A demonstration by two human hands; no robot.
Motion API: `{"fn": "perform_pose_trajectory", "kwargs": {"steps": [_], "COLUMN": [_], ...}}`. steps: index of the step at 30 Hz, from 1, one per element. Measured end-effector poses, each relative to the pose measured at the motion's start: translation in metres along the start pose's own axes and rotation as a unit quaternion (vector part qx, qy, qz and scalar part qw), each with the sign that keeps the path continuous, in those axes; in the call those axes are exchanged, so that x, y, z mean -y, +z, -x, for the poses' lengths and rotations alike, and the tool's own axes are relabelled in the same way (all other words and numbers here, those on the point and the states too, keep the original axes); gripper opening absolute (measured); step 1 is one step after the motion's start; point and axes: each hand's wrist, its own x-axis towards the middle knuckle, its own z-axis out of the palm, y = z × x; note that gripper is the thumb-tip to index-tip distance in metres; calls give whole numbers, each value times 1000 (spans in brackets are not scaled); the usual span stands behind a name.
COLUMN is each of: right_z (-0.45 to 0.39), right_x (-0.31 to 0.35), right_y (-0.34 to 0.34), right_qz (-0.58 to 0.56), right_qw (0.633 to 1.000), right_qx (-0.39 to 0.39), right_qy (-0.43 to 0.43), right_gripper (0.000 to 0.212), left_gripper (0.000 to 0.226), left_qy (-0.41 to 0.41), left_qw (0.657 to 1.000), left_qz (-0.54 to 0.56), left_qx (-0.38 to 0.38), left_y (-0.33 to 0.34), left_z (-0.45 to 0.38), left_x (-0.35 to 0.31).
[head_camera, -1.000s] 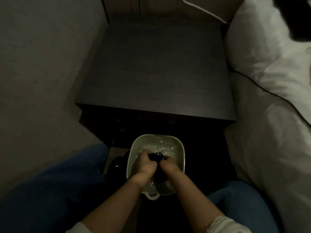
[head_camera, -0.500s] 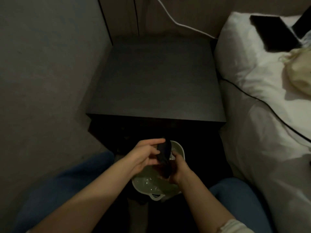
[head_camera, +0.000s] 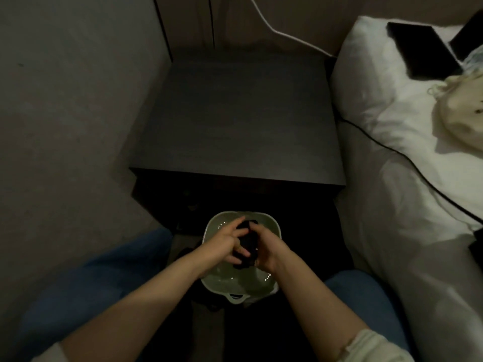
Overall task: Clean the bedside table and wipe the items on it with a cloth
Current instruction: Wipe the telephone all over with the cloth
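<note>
A dark bedside table [head_camera: 235,121] stands ahead with a bare top. On the floor in front of it sits a pale basin [head_camera: 213,228] with water in it. Both my hands are over the basin, gripping a dark wet cloth [head_camera: 247,248] between them. My left hand [head_camera: 224,242] wraps the cloth from the left and my right hand [head_camera: 269,250] from the right. Most of the cloth is hidden by my fingers.
A bed with white bedding [head_camera: 407,163] runs along the right, edged by a dark cord. A black flat item [head_camera: 420,52] and a cream cloth bag [head_camera: 462,111] lie on the pillow. A white cable [head_camera: 285,35] hangs behind the table. A wall [head_camera: 65,113] stands on the left.
The cloth was lifted upright out of the water half a second ago; now both hands have closed round it again, lower over the basin. The view has tilted upward, showing more of the bed.
</note>
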Motion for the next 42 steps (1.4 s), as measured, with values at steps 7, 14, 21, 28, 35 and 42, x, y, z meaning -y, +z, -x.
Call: {"fn": "perform_pose_trajectory", "kwargs": {"steps": [7,14,21,28,35,42], "right_z": [-13,-15,-17,-15,-31,-36], "right_x": [-3,-1,19,20,7,1], "right_y": [12,18,23,33,31,25], "right_qz": [-163,-26,-7,105,304,369], "right_qw": [985,995,999,988,933,905], "right_qx": [-45,-67,-37,-44,-144,-187], "right_qy": [-34,-66,-27,-106,-130,-98], "right_gripper": [40,39,37,27,45,31], "left_gripper": [38,28,10,12,30,21], "left_qy": [-94,-142,-115,-69,74,173], "left_qw": [991,988,992,988,836,633], "left_qz": [-12,-53,-19,-138,-543,-755], "left_qx": [-96,3,55,14,-25,-14], "left_y": [-21,-17,-14,2,7,12], "left_z": [-15,-20,-19,-21,-27,-20], "left_x": [20,38,31,36,47,46]}}
